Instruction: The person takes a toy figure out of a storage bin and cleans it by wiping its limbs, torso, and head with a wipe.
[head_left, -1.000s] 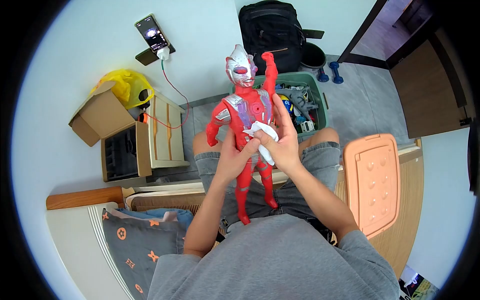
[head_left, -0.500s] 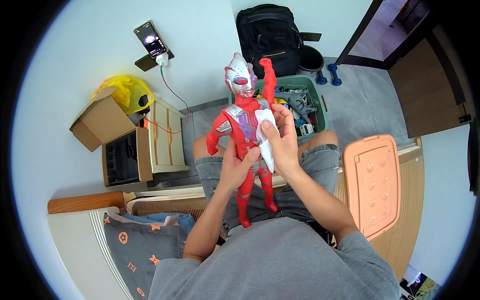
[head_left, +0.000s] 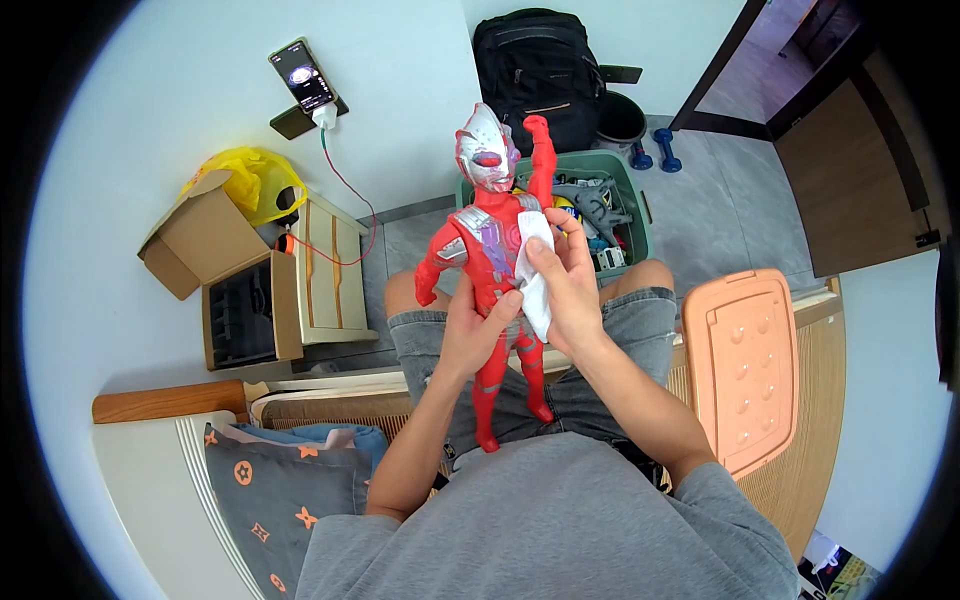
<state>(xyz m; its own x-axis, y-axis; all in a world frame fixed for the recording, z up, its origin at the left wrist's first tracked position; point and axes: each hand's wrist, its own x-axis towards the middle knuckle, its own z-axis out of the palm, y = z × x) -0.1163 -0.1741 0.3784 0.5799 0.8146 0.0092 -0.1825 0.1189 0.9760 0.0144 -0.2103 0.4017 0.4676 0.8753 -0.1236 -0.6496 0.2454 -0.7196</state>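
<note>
A large red and silver action figure [head_left: 489,240] stands upright over my lap, one arm raised and purple marks on its chest and head. My left hand [head_left: 474,328] is wrapped round its waist, the thumb across the front. In my right hand [head_left: 566,290] a folded white tissue [head_left: 535,277] is pinched under the thumb. It presses against the figure's side, below the raised arm. The figure's back and the fingers behind it are hidden.
Beyond my knees a green bin [head_left: 640,200] holds several toys. A black backpack [head_left: 540,80] leans on the wall, blue dumbbells [head_left: 668,150] nearby. At right lies an orange lid [head_left: 742,370]; at left, an open cardboard box [head_left: 205,235] by a small cabinet [head_left: 335,270].
The figure's head and upper body have shifted slightly to the right. The tissue has moved a little at its side, and both hands keep their hold.
</note>
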